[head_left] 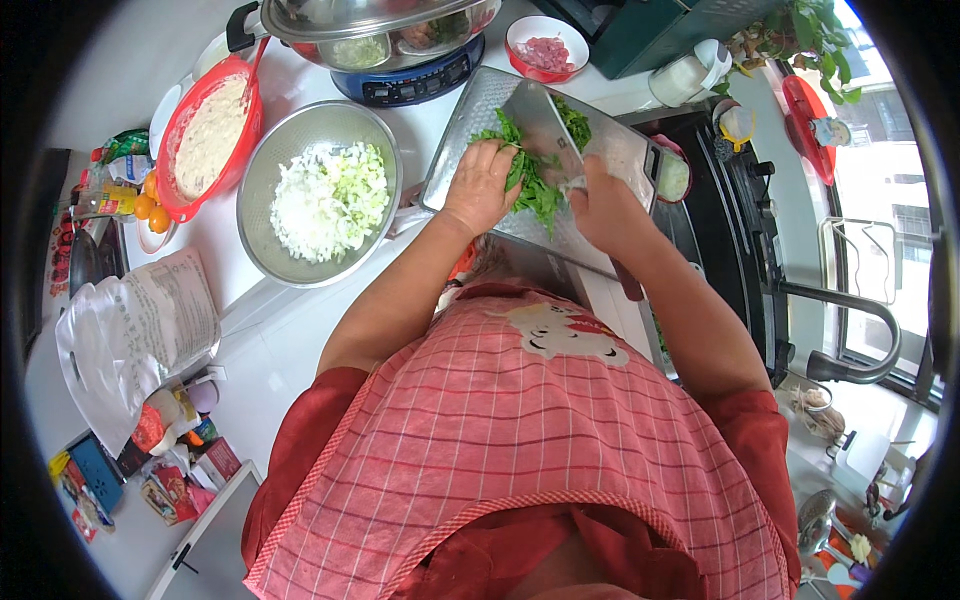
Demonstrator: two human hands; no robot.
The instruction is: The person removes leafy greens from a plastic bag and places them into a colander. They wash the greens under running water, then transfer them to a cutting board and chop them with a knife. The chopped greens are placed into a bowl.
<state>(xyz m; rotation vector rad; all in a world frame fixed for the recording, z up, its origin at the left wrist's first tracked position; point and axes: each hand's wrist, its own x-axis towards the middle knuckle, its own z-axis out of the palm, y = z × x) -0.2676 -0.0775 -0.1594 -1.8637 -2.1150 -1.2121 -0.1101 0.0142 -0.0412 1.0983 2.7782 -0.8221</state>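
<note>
Leafy greens (pixel 536 196) lie on a metal cutting board (pixel 480 101). My left hand (pixel 482 182) presses on the greens at their left side, fingers curled over them. A wide cleaver (pixel 551 127) is in my right hand (pixel 607 206), its blade angled over the greens; the brown handle end shows below the palm. More cut greens (pixel 574 124) lie beyond the blade. To the left, a perforated metal bowl (pixel 259 225) holds chopped white and pale green vegetable pieces (pixel 330 202).
A lidded steel pan (pixel 382 37) sits on a blue cooker (pixel 409 79) behind. A bowl of raw meat (pixel 547 56) stands behind the board. A red colander (pixel 251 135) with batter or dough is at the far left. The black stove (pixel 697 202) adjoins on the right.
</note>
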